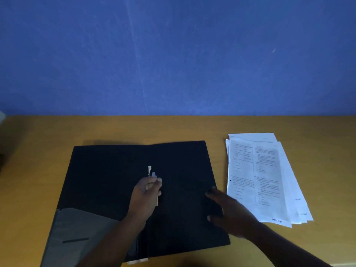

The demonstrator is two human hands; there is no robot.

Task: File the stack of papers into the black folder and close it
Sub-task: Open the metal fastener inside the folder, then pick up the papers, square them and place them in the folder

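Observation:
The black folder [107, 170] lies open and flat on the wooden table [173, 128], spine running away from me. A pale metal fastener strip [149, 169] runs along the spine. My left hand [146, 195] is closed around that strip near its middle. My right hand [229, 209] rests flat with spread fingers on the right edge of the folder's right flap. The stack of papers [269, 170], white printed sheets fanned slightly, lies on the table just right of the folder, apart from both hands.
A grey inner pocket [77, 224] with a dark slot covers the lower left of the folder. A blue wall [173, 54] stands behind the table. A pale object sits at the far left edge [2, 115].

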